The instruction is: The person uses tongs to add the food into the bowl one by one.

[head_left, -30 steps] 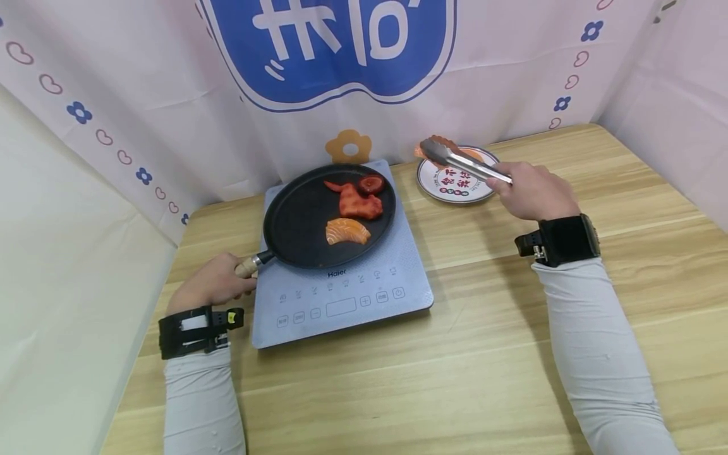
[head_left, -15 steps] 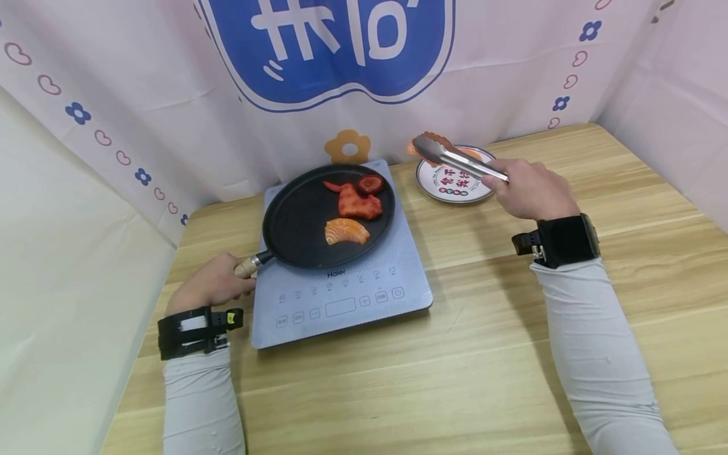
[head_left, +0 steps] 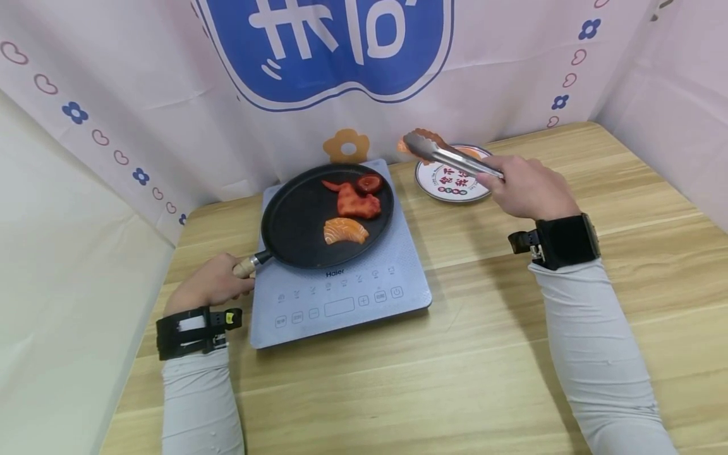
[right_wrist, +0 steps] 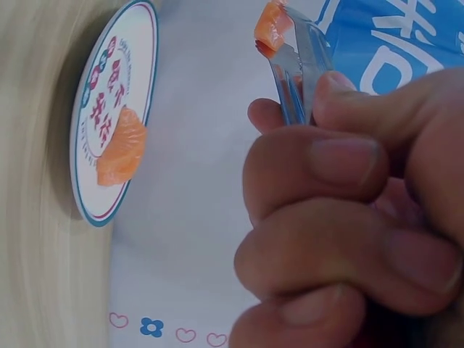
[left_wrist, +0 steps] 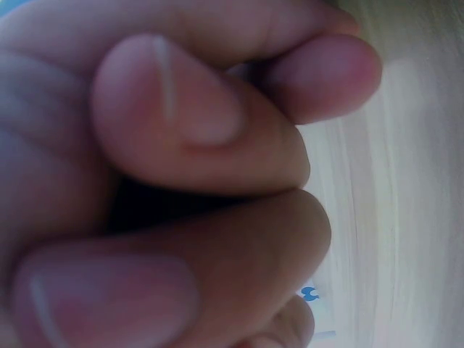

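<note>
My left hand (head_left: 213, 284) grips the pale wooden handle (head_left: 244, 268) of a round black frying pan (head_left: 298, 215). Curled fingers (left_wrist: 217, 283) fill the left wrist view and hide the handle there. In the pan lie a red chicken wing (head_left: 357, 205), a dark red round slice (head_left: 370, 184) and an orange salmon slice (head_left: 345, 230). My right hand (head_left: 531, 188) holds metal tongs (head_left: 457, 162), raised just left of the plate. An orange salmon piece (right_wrist: 274, 27) is pinched in their tips. Another salmon slice (right_wrist: 123, 148) rests on the white plate (head_left: 455, 191).
The pan sits on a light blue-grey induction cooker (head_left: 341, 292), whose control panel faces me. Plate and cooker stand on a wooden table (head_left: 398, 385). Behind them hangs a white cloth (head_left: 159, 76) with a blue printed sign, close to the table's back edge.
My right hand has moved slightly left, carrying the tongs and the salmon piece away from the plate toward the pan. My left hand stays on the pan handle.
</note>
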### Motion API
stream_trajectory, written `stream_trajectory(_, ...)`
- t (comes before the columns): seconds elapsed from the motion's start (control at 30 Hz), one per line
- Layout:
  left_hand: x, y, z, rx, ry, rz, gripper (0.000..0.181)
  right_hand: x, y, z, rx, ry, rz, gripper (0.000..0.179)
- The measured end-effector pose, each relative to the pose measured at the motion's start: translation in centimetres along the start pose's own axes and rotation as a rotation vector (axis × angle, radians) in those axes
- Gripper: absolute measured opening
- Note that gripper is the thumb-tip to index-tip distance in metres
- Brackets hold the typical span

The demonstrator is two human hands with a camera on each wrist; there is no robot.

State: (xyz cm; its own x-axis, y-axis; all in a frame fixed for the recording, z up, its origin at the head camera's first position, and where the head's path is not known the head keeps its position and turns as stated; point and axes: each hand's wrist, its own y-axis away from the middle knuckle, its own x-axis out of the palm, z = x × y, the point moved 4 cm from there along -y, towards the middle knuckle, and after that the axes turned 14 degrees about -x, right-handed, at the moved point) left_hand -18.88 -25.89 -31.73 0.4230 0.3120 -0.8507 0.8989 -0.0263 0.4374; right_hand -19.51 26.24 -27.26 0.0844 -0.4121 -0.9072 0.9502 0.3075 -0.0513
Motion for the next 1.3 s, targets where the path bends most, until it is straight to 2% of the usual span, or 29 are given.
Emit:
stream_trajectory(0.33, 0.0, 0.0, 0.0, 0.001, -0.003, 0.0, 0.017, -0.1, 0.1, 1.4, -0.021, -0.009, 0.02, 0.055)
stream_trajectory(0.8, 0.0, 0.1, 0.0, -0.001, 0.0, -0.002, 0.018, -0.4, 0.3, 2.9, -0.056, 0.022, 0.047, 0.062)
stream_trajectory(1.3, 0.0, -0.1, 0.1, 0.007, -0.032, -0.022, 0.02, -0.4, 0.6, 4.8, -0.092, 0.031, 0.031, 0.049)
